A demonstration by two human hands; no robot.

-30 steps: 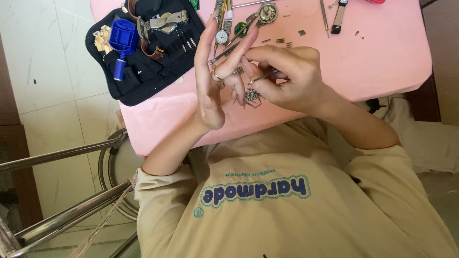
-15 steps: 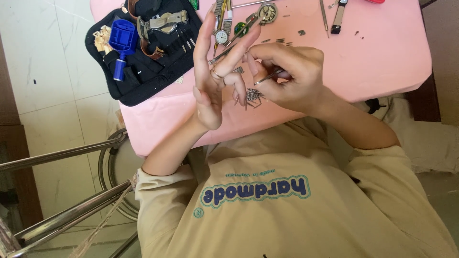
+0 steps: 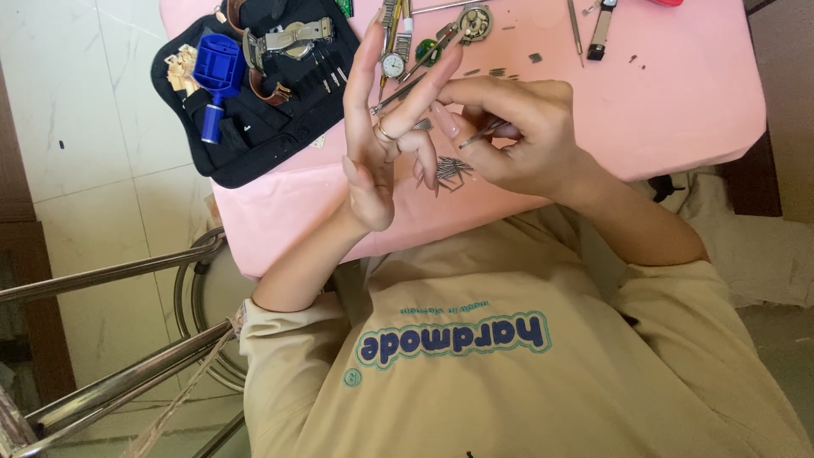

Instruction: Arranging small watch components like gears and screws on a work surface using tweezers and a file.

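Observation:
My left hand (image 3: 379,144) is raised on edge above the pink table (image 3: 678,102), long fingers spread and pointing away, a ring on one finger. It holds nothing that I can see. My right hand (image 3: 517,131) is just to its right, pinching a thin metal tool (image 3: 482,134) whose tip points at the left hand's curled lower fingers. A small heap of thin metal pins (image 3: 451,170) lies on the table under both hands.
A black tool pouch (image 3: 254,153) at the table's left holds a blue tool (image 3: 218,72) and a watch with a brown strap (image 3: 280,42). A small watch face (image 3: 393,65), a watch movement (image 3: 475,21) and hand tools (image 3: 598,30) lie farther back. Metal chair bars (image 3: 119,271) stand at the left.
My left hand has lifted a little and straightened its fingers. My right hand has edged up and away from me with the thin tool still pinched.

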